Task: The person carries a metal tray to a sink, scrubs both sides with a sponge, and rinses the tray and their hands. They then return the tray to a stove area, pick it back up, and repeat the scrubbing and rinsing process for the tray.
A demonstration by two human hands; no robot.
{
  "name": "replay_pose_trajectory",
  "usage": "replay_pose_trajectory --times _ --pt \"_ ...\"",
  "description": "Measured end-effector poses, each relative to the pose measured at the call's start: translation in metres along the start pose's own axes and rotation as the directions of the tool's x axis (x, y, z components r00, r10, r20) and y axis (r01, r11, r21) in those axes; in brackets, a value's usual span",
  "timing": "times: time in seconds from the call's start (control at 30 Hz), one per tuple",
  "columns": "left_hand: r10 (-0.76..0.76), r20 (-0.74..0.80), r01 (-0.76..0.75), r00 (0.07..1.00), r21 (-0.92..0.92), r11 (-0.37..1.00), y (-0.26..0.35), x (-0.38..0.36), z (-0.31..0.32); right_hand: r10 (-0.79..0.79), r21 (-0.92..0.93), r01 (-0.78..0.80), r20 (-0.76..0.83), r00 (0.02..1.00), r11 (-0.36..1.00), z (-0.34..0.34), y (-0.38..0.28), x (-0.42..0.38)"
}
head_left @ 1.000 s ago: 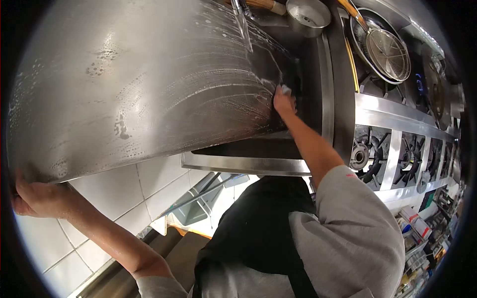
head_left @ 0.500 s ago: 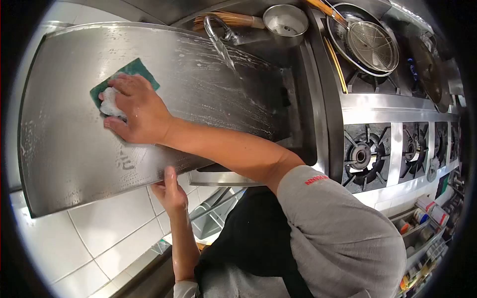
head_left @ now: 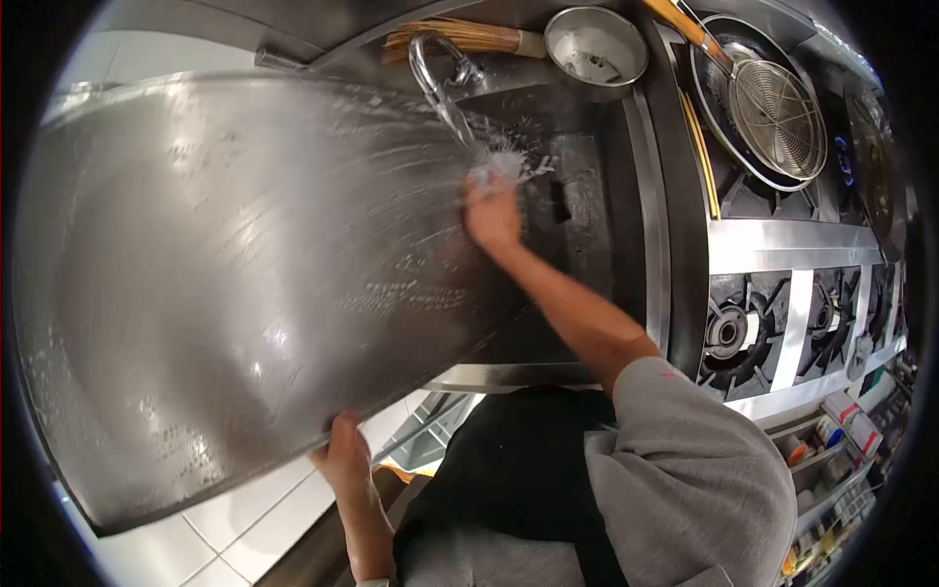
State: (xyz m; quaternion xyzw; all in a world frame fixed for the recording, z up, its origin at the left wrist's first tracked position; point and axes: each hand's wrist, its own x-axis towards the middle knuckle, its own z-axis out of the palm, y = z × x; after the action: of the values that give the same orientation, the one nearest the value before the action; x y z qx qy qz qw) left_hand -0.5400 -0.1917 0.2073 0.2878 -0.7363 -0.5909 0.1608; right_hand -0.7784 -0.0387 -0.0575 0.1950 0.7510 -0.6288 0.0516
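A large metal sheet (head_left: 245, 235), wet and streaked with suds, slants over the sink (head_left: 587, 215) and fills the left of the view. My left hand (head_left: 346, 450) grips its near edge from below, thumb on top. Under the running tap (head_left: 442, 93), my right hand (head_left: 492, 210) is in the water at the sheet's right end. Splashing water and motion blur cover its fingers, and what it holds cannot be made out. The green scouring pad is not visible.
Behind the tap lie a bamboo brush (head_left: 469, 37) and a metal bowl (head_left: 597, 47). To the right, a pan (head_left: 719, 98) with a wire strainer (head_left: 779, 115) and chopsticks (head_left: 700, 157) sits by the burners (head_left: 727, 333). A shelf of containers (head_left: 831, 450) stands lower right.
My right hand has moved right, from the sheet's left part to the tap's stream. The green pad has gone out of sight. The sheet appears larger and its left end lower.
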Motion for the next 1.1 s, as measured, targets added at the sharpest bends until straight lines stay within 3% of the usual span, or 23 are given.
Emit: replay_pose_trajectory --times 0.03,0.07,0.13,0.23,0.27,0.3,0.33,0.37,0.4,0.43,0.47,0.5,0.53,0.57,0.63,0.7,0.77,0.8,0.87,0.9,1.0,1.1 --pt "0.039 0.009 -0.039 0.999 -0.002 0.999 0.0 0.005 -0.006 -0.169 -0.059 0.166 -0.055 0.984 0.984 0.027 -0.007 -0.017" --pt "0.064 -0.132 -0.067 0.989 -0.019 0.998 0.01 0.006 0.007 -0.331 -0.127 0.318 -0.098 0.938 0.939 0.052 -0.013 -0.025" --pt "-0.073 -0.066 0.075 0.995 0.025 0.997 -0.007 0.016 -0.055 -0.429 0.059 0.428 0.018 0.903 0.902 0.06 -0.063 -0.03" --pt "-0.038 0.002 0.037 0.999 0.094 0.995 0.012 0.029 -0.057 -0.241 0.142 0.229 0.071 0.968 0.963 0.101 -0.028 0.025" --pt "-0.108 -0.069 0.118 0.992 0.159 0.98 0.016 0.026 -0.063 0.233 0.053 -0.272 0.377 0.897 0.961 0.073 -0.027 0.047" --pt "-0.167 -0.147 0.196 0.975 0.208 0.958 0.018 0.021 -0.069 0.315 -0.096 -0.301 0.244 0.917 0.949 0.11 0.046 0.079" --pt "-0.221 -0.222 0.274 0.95 0.251 0.928 0.018 0.016 -0.078 0.282 -0.118 -0.267 0.145 0.948 0.957 0.123 0.076 0.085" --pt "-0.177 -0.182 0.226 0.967 0.295 0.928 0.012 0.013 -0.094 0.247 -0.144 -0.238 0.043 0.968 0.96 0.133 0.096 0.088" --pt "-0.212 -0.256 0.29 0.943 0.322 0.902 0.011 0.006 -0.111 0.199 -0.181 -0.207 -0.058 0.978 0.961 0.139 0.108 0.089" --pt "-0.246 -0.33 0.358 0.911 0.339 0.87 0.009 -0.004 -0.129 0.166 -0.024 -0.165 0.062 0.984 0.986 0.118 0.054 0.062" --pt "-0.172 -0.288 0.293 0.942 0.457 0.84 0.005 -0.01 -0.142 0.171 0.024 -0.175 0.113 0.979 0.984 0.114 0.021 0.045" --pt "-0.095 -0.244 0.221 0.965 0.568 0.793 0.0 -0.016 -0.155 -0.098 0.041 0.098 0.004 0.995 0.994 0.12 0.021 0.046" --pt "-0.017 -0.198 0.148 0.98 0.667 0.73 -0.004 -0.022 -0.168 -0.356 0.032 0.361 -0.107 0.928 0.932 0.126 0.026 0.046" --pt "0.136 0.091 -0.143 0.987 0.884 0.445 -0.023 -0.032 -0.229 -0.175 -0.037 0.172 -0.096 0.98 0.984 0.13 0.04 0.053" --pt "0.077 0.0 -0.045 0.997 0.816 0.576 -0.026 -0.037 -0.227 0.146 -0.158 -0.163 -0.114 0.983 0.974 0.138 0.051 0.095" --pt "-0.065 -0.128 0.132 0.99 0.632 0.764 -0.024 -0.035 -0.208 -0.054 -0.023 0.053 -0.069 0.996 0.998 0.131 0.041 0.08" --pt "-0.151 -0.166 0.217 0.974 0.52 0.826 -0.026 -0.032 -0.195 -0.302 0.033 0.304 -0.059 0.951 0.952 0.129 0.044 0.077" --pt "-0.171 -0.161 0.231 0.972 0.515 0.826 -0.02 -0.036 -0.195 -0.11 0.043 0.112 -0.043 0.993 0.993 0.131 0.062 0.079" --pt "-0.18 -0.14 0.227 0.974 0.499 0.837 -0.021 -0.034 -0.192 0.222 0.084 -0.22 -0.019 0.975 0.972 0.149 0.082 0.117" --pt "-0.184 -0.132 0.225 0.974 0.488 0.843 -0.02 -0.031 -0.191 0.252 0.039 -0.254 0.054 0.966 0.966 0.147 0.071 0.114" --pt "-0.204 -0.129 0.241 0.97 0.444 0.863 -0.021 -0.025 -0.184 -0.158 0.133 0.167 -0.08 0.984 0.977 0.134 0.046 0.065" --pt "-0.201 -0.099 0.224 0.974 0.413 0.882 -0.019 -0.018 -0.174 0.068 -0.074 -0.072 -0.061 0.996 0.995 0.128 0.066 0.083"
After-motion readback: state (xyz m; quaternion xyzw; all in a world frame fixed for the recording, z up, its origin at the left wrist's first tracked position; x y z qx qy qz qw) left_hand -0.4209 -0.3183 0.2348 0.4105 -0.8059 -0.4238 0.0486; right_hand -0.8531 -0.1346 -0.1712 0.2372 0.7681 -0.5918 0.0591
